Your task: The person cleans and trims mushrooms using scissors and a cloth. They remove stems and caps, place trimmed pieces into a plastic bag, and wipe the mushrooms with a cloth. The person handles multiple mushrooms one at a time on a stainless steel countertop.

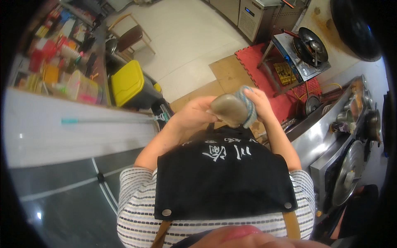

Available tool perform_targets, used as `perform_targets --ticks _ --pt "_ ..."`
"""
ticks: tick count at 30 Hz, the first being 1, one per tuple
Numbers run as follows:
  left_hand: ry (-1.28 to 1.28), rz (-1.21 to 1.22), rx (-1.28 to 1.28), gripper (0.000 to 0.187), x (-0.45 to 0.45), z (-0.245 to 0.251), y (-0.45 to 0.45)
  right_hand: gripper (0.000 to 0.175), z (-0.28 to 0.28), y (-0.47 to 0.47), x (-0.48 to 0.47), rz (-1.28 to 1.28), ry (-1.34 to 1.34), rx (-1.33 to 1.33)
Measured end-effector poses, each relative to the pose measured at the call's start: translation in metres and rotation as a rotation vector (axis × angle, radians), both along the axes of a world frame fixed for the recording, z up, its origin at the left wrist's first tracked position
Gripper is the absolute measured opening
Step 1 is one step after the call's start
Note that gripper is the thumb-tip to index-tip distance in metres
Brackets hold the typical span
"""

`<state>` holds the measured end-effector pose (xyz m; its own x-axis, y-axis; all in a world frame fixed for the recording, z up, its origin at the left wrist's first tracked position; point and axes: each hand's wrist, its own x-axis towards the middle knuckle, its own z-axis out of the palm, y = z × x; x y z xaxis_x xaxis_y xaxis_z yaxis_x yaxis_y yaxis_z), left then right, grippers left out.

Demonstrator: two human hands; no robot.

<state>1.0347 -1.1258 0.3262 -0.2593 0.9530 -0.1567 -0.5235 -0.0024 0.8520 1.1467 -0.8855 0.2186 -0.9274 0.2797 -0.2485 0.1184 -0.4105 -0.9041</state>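
A roundish, dull metal vessel, perhaps a bowl or ladle head, is held up in front of my chest above a black apron. My left hand grips its left side, fingers at the near rim. On the other side my right hand presses a blue-grey cloth against the vessel. Its inside and the tips of several fingers are hidden.
At the upper right a wok with a ladle rests on a gas stove stand. A steel counter with pots runs along the right. A yellow-lidded bin and a chair stand left; a cluttered table lies beyond.
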Motion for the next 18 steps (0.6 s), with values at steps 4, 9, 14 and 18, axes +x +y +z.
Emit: perform_targets --ticks 4,9,14,18 --pt "-0.172 -0.056 0.437 0.049 -0.109 -0.028 0.036 0.027 -0.079 0.045 -0.051 -0.311 -0.225 -0.45" --pt "-0.281 -0.034 0.566 0.063 -0.254 -0.055 0.085 0.024 -0.186 0.154 -0.156 -0.362 -0.334 -0.569" --pt "-0.484 0.191 0.477 0.07 -0.355 -0.047 0.158 0.033 -0.2 0.264 -0.335 -0.421 -0.239 -0.439" --pt "-0.461 0.335 0.515 0.07 -0.406 -0.038 0.205 0.031 -0.111 0.292 -0.477 -0.171 -0.124 -0.413"
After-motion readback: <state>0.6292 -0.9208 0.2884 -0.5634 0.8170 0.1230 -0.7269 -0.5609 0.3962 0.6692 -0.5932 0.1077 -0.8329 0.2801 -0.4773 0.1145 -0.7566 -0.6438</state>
